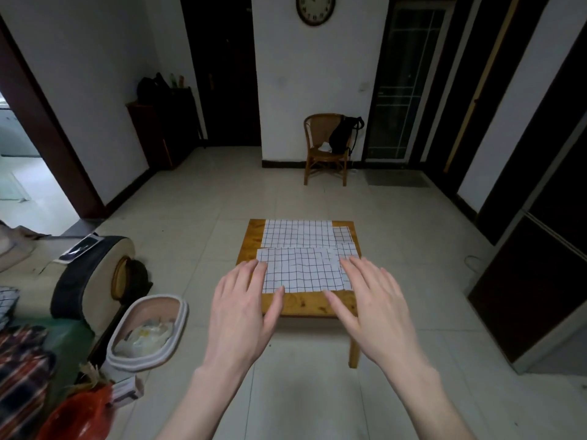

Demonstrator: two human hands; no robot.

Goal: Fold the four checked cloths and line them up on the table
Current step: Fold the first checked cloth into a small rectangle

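While the tiled floor [197, 192] fills most of the view, the small wooden worktop [305, 303] at its centre carries all the checked fabric that matters. Against the worktop's far edge lies the far cloth [298, 234], spread flat with its long axis running left to right. Nearer the worktop's front edge lies the near cloth [301, 271], also lying crosswise, slightly rippled, with a bare strip of wood left in front of it. Along the worktop's right edge two smaller checked pieces [344, 241] show, partly tucked under the bigger ones; whether they are folded cloths I cannot tell.

Both hands hover palm-down over the near cloth's two front corners. The left hand [241, 309] is over its left end and the right hand [371, 309] over its right end, so neither is nearer. All fingers [251, 269] are spread and extended, holding nothing; whether the tips touch fabric is unclear. The cloth lies just ahead of the fingertips, so I judge the coming move is a pinch at each front corner and a fold away, across the short axis.

No brand or label is legible; the wall clock [315, 8] above the worktop shows numerals too small to read.
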